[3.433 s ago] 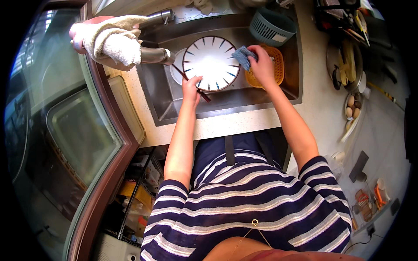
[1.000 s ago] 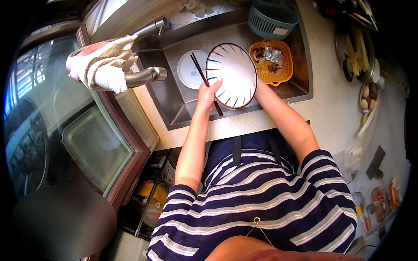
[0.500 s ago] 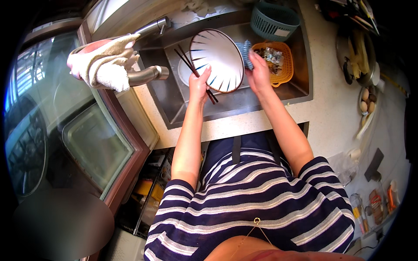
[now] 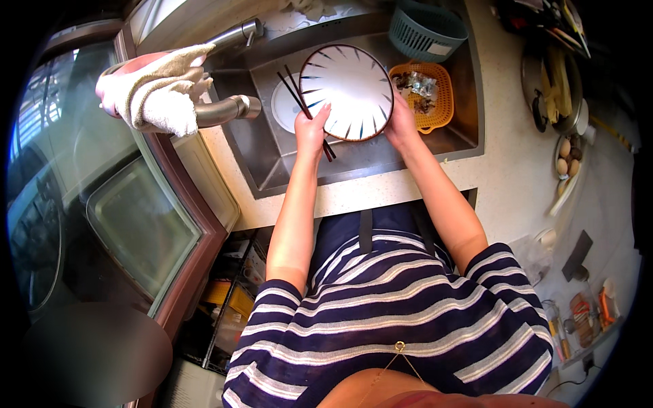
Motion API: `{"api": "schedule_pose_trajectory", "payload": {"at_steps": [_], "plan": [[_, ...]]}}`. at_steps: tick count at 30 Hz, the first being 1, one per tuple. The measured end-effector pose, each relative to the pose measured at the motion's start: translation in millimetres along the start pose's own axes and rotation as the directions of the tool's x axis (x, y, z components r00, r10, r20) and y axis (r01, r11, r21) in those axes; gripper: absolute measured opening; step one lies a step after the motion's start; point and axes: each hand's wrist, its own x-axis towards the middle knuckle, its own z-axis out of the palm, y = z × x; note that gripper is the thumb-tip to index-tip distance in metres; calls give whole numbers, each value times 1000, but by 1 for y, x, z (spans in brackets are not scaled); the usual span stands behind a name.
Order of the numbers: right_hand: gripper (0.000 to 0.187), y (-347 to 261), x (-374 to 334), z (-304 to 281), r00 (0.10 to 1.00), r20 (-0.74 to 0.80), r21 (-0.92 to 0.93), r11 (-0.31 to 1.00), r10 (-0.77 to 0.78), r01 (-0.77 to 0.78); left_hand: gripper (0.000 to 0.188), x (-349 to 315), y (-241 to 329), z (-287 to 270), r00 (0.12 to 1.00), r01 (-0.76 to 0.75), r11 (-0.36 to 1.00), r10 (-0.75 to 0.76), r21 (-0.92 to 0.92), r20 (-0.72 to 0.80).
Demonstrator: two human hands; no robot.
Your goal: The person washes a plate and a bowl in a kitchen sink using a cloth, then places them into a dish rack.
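Over the steel sink, my left hand is closed on the near-left edge of a shallow white bowl with a brown rim and dark radiating stripes. Its thumb rests on the bowl's inside. A pair of dark chopsticks runs through the same hand, sticking out at both ends. My right hand is at the bowl's right side; its fingers are hidden behind the bowl, and so is the blue cloth it had earlier. Below the chopsticks, a white dish lies in the sink.
An orange basket with scraps and crumpled foil sits at the sink's right, a blue-green basket behind it. The faucet, draped with a beige towel, reaches in from the left. Eggs and a pan are on the right counter.
The bowl has turned to face up more fully and shifted slightly right. My right hand has slid behind it, taking the blue cloth out of sight. My left hand keeps its hold.
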Motion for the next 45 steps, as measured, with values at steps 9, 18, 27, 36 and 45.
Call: {"api": "schedule_pose_trajectory", "payload": {"at_steps": [9,18,27,36,45], "plan": [[31,21,-2,-9,844,-281,33,884,457,-467,28,28,-45,3,922,-207,920,297,333,-249],[28,32,5,-30,934,-220,-189,927,281,-323,33,83,-72,2,916,-32,855,233,518,-327],[26,45,39,-49,973,-190,-446,871,133,-207,29,117,-88,14,920,-8,879,193,477,-341],[26,50,32,-54,990,-68,-542,829,121,-138,18,98,-73,-68,891,-126,975,191,181,-412],[29,42,10,-46,974,-95,-561,797,208,-225,39,92,-84,-133,810,338,717,107,609,-576]]}}
